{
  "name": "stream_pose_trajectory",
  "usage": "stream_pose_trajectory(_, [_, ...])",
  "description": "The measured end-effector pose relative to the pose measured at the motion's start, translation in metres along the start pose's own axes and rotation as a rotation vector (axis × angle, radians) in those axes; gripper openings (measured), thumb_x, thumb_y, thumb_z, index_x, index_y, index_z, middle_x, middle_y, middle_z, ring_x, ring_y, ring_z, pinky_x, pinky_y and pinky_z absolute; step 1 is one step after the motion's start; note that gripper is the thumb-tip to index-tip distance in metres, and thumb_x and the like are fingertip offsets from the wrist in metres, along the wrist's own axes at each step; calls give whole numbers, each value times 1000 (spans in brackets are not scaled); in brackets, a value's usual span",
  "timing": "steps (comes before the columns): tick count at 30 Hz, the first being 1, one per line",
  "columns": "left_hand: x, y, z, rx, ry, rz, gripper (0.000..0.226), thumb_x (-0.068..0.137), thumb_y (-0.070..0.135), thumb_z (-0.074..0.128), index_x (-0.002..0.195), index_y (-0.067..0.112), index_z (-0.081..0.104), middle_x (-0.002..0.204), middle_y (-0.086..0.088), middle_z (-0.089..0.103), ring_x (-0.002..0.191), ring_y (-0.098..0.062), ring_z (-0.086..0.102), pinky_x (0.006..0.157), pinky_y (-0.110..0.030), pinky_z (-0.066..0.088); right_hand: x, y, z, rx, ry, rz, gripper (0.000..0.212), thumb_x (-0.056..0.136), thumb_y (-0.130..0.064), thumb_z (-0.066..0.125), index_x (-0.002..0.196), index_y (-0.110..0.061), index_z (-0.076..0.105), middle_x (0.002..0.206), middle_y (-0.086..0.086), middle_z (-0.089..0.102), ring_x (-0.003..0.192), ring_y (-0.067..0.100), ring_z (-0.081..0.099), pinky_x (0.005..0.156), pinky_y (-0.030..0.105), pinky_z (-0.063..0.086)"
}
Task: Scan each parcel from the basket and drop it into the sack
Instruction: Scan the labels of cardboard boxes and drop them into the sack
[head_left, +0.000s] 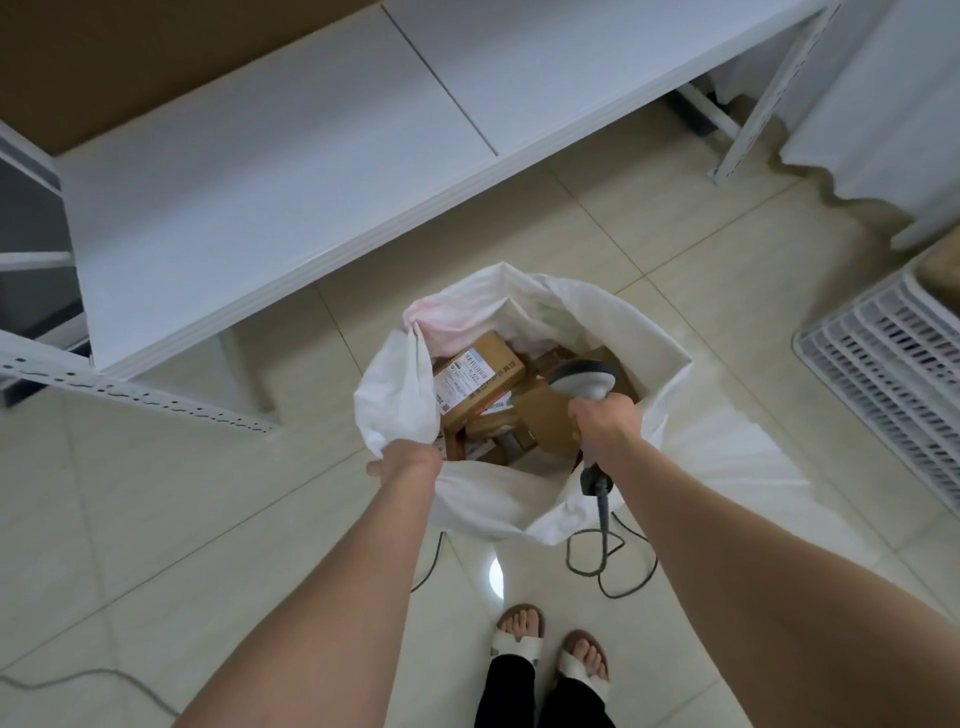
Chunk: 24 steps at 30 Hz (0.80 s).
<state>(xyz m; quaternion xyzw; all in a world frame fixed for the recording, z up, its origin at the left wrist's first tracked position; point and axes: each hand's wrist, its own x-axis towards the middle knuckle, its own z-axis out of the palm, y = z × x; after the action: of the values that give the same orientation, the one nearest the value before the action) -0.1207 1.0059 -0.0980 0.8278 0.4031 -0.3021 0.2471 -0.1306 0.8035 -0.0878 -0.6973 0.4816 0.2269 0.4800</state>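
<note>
The sack (660, 374) stood open on the tiled floor (701, 234) in the middle of the frame, its white cloth slumped and creased around the mouth. The left hand (402, 460) gripped the near-left rim, bunching the cloth and holding the mouth open; its fingers were mostly hidden behind the wrist. The right hand (602, 415) was wrapped around the handle of the scanner (582, 378), whose head pointed down into the sack. The scanner's cable (608, 566) trailed in loops on the floor below it.

Several cardboard parcels (545, 415) lay jumbled inside the sack. The uppermost was a labelled box (478, 379), tilted with its white shipping label facing up. The basket (883, 374), white and slatted, sat at the right edge of the frame, well apart from the sack; whether it held any more parcels could not be made out. A white shelf (260, 182) filled the upper left.

The parcels looked like small, stiff boxes, probably light enough for one hand and not slippery. They would best be taken across two opposite sides, with the label turned up towards the scanner. The sack was soft and would not hold its own shape, so the rim probably needed a hand on it during each drop.
</note>
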Motion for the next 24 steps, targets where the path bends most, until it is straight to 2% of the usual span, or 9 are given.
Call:
stream_pose_trajectory(2, [-1,4,0,5,-1,-17,49,95,15,48,139,-4,37,147,-24,28,133,-37,34,109,-41,31,3,2,7,55,-43,33,13,86,-12,54,97,-6,57,79,13,60,66,26,57,57,29,47])
stream_pose_trajectory(5, [-11,12,-2,45,96,-73,47,87,18,57,131,7,42,141,-17,23,123,-31,37,103,-37,38,6,4,11,118,-102,85,15,90,-11,57,103,-5,54,80,13,56,73,26,58,60,30,51])
stream_pose_trajectory(8, [-15,25,1,243,200,210,55,87,22,58,138,17,38,152,-14,13,138,-30,23,110,-38,27,12,3,10,157,-132,114,20,92,-9,58,111,-5,51,87,14,53,78,27,56,66,31,52])
stream_pose_trajectory(9, [-16,32,5,241,189,316,54,89,20,56,140,18,38,152,-12,17,138,-29,26,111,-39,29,15,2,8,171,-134,120,21,92,-8,58,111,-5,50,86,13,51,77,26,54,71,32,53])
stream_pose_trajectory(13, [-9,72,36,169,-48,506,43,94,12,46,137,16,49,141,-10,42,125,-30,47,102,-36,40,37,-6,-1,253,-116,126,15,93,-11,58,103,-6,48,83,12,45,80,28,53,92,43,54])
stream_pose_trajectory(15, [0,86,61,194,-161,508,42,97,11,43,138,16,47,143,-10,44,128,-30,45,105,-35,37,56,-9,-1,242,-99,111,18,94,-17,59,104,-6,50,83,10,47,92,32,54,94,42,51])
stream_pose_trajectory(20, [45,111,129,165,-333,347,41,99,13,41,140,12,44,141,-11,45,129,-30,43,110,-40,34,114,-13,5,229,-135,132,26,92,-26,61,105,-9,47,90,10,53,100,32,54,91,43,49])
stream_pose_trajectory(22, [84,114,162,87,-349,265,42,97,27,46,134,9,50,135,-13,51,123,-31,48,107,-42,37,138,-11,12,195,-150,145,30,91,-27,62,109,-10,47,97,12,54,107,35,55,96,45,49])
stream_pose_trajectory(24, [124,114,196,25,-345,187,57,89,43,45,135,10,50,136,-12,52,123,-32,47,108,-46,35,162,-6,18,185,-160,145,30,90,-27,62,111,-9,50,92,10,54,102,33,56,93,43,50])
